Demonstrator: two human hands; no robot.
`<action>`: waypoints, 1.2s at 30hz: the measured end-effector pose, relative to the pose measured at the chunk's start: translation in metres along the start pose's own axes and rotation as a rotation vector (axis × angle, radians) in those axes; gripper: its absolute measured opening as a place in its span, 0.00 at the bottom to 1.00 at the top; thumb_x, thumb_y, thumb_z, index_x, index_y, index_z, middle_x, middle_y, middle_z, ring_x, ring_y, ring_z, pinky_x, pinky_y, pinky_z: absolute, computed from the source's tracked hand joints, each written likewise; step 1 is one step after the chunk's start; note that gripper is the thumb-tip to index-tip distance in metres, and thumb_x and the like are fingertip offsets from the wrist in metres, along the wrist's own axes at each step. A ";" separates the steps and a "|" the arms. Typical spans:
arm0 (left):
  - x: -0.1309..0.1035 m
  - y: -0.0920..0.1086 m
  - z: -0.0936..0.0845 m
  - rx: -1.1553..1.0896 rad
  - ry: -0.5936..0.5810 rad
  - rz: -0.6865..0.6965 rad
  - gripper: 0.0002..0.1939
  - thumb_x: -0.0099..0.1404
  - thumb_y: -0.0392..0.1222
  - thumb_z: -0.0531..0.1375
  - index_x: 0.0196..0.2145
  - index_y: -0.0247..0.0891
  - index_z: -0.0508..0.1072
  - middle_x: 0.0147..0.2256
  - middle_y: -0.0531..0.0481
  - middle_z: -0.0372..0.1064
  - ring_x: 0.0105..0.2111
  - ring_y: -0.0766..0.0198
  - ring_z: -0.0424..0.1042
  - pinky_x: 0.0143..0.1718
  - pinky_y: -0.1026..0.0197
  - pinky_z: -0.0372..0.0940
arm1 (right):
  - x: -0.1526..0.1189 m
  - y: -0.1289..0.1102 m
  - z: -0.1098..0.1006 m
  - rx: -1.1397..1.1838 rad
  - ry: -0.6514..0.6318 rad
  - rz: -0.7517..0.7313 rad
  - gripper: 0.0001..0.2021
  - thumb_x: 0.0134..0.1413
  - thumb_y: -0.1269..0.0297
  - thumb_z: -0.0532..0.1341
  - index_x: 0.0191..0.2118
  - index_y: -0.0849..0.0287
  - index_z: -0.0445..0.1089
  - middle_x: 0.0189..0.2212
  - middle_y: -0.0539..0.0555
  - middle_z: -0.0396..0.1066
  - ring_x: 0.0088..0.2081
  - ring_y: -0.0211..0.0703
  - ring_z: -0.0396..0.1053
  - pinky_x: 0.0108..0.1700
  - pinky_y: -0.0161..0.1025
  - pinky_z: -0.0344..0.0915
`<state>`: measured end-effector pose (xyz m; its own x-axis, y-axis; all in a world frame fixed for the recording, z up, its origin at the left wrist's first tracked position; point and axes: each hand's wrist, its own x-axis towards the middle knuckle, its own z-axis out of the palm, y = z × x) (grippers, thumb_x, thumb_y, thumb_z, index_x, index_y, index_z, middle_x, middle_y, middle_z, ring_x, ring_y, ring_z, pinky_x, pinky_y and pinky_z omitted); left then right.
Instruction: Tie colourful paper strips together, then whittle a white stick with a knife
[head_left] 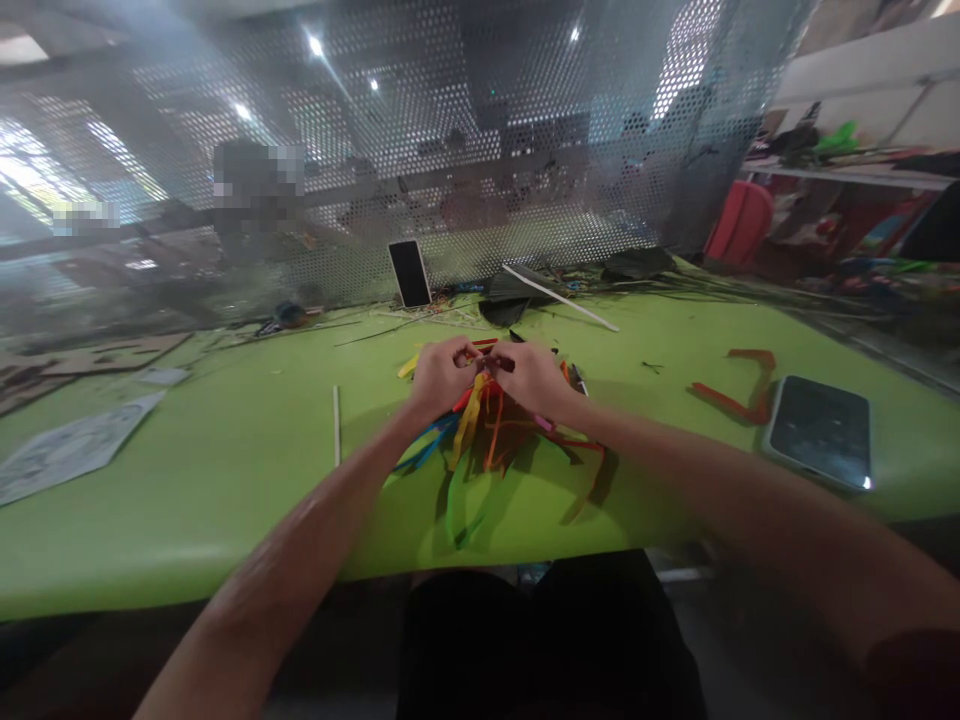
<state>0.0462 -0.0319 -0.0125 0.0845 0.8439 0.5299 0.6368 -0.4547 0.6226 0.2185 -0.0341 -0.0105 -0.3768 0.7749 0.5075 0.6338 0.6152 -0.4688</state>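
A bundle of coloured strips [472, 425] in yellow, orange, red, blue and green hangs and spreads over the green tabletop below my hands. My left hand [444, 378] is closed at the top of the bundle, fingertips pinched together. Against it, my right hand [531, 380] is closed too, its fingers meeting the left ones at the same spot. The exact part of the strips between the fingertips is too small and blurred to make out. Loose ends reach down toward the table's front edge, and some strips lie behind and beside my right wrist.
A phone-like device [821, 430] lies at the right beside a bent red-orange strip [757, 390]. Another phone [409, 273] leans against the perforated metal screen [450, 170]. A white stick [337, 425], a printed sheet [75, 445] and dark scraps [517, 285] lie around the green table [247, 450].
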 end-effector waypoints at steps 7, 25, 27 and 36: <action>-0.001 0.001 0.001 0.070 -0.003 0.073 0.06 0.56 0.40 0.60 0.28 0.36 0.76 0.16 0.59 0.55 0.19 0.68 0.54 0.26 0.63 0.50 | 0.003 0.003 -0.001 -0.033 0.112 0.041 0.09 0.58 0.68 0.59 0.33 0.61 0.77 0.27 0.54 0.75 0.27 0.40 0.64 0.31 0.37 0.50; -0.001 0.004 -0.001 0.101 -0.015 0.042 0.07 0.56 0.42 0.62 0.24 0.37 0.73 0.16 0.59 0.53 0.20 0.68 0.53 0.27 0.62 0.49 | 0.000 0.003 0.003 -0.004 -0.011 0.005 0.07 0.59 0.68 0.59 0.34 0.61 0.75 0.29 0.55 0.76 0.29 0.41 0.67 0.33 0.36 0.53; -0.001 0.004 -0.001 0.097 -0.016 0.039 0.08 0.57 0.44 0.62 0.24 0.37 0.73 0.16 0.59 0.53 0.20 0.68 0.53 0.27 0.62 0.50 | 0.000 0.003 0.004 -0.017 -0.025 -0.004 0.08 0.59 0.69 0.58 0.34 0.61 0.75 0.28 0.55 0.75 0.29 0.41 0.67 0.33 0.36 0.53; -0.001 0.004 0.000 0.087 -0.004 0.056 0.05 0.56 0.39 0.61 0.30 0.36 0.75 0.16 0.59 0.53 0.20 0.68 0.53 0.27 0.62 0.50 | 0.000 0.002 0.000 -0.040 0.057 0.034 0.08 0.59 0.67 0.59 0.35 0.61 0.76 0.29 0.55 0.76 0.29 0.42 0.66 0.33 0.37 0.51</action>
<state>0.0483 -0.0347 -0.0110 0.1245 0.8190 0.5601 0.6949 -0.4749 0.5400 0.2194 -0.0326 -0.0115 -0.3162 0.7850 0.5327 0.6728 0.5814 -0.4575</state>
